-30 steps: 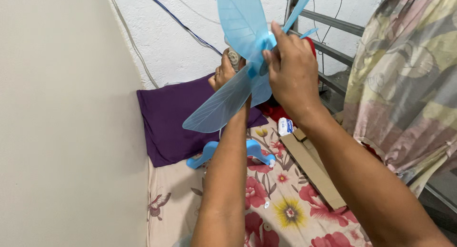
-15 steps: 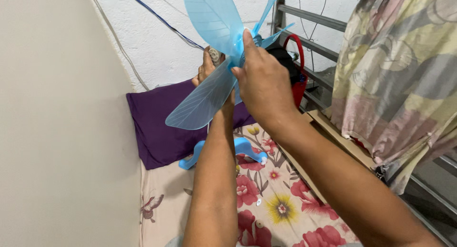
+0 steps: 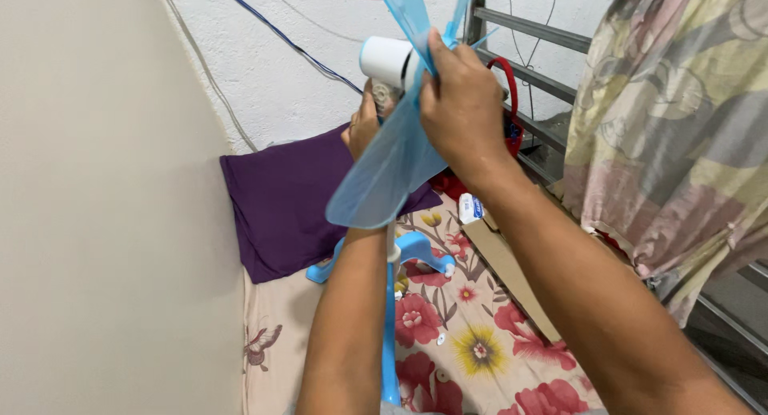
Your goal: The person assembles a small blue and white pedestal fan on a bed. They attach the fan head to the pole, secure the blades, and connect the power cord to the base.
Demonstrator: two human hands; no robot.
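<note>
A translucent blue fan blade [image 3: 382, 175] is held up in front of me, at the white motor housing [image 3: 387, 61] of a fan. My right hand [image 3: 462, 103] is shut on the blade's hub from the near side. Behind the blade, my left hand [image 3: 364, 125] grips the motor housing from below; its fingers are partly hidden. A blue fan stand [image 3: 390, 335] runs down between my forearms to a blue base [image 3: 416, 251] lying on the floral bed sheet [image 3: 480, 351].
A purple pillow [image 3: 280, 203] lies against the white wall with blue cables [image 3: 280, 35]. A flat cardboard piece [image 3: 512, 275] and a small white box [image 3: 470, 208] lie on the sheet. A patterned cloth [image 3: 680, 119] hangs on a metal frame [image 3: 528, 31] at right. A beige wall [image 3: 104, 223] fills the left.
The view has shifted and both hands with the blade now sit more to the right. The white motor housing has come into sight above the blade.
</note>
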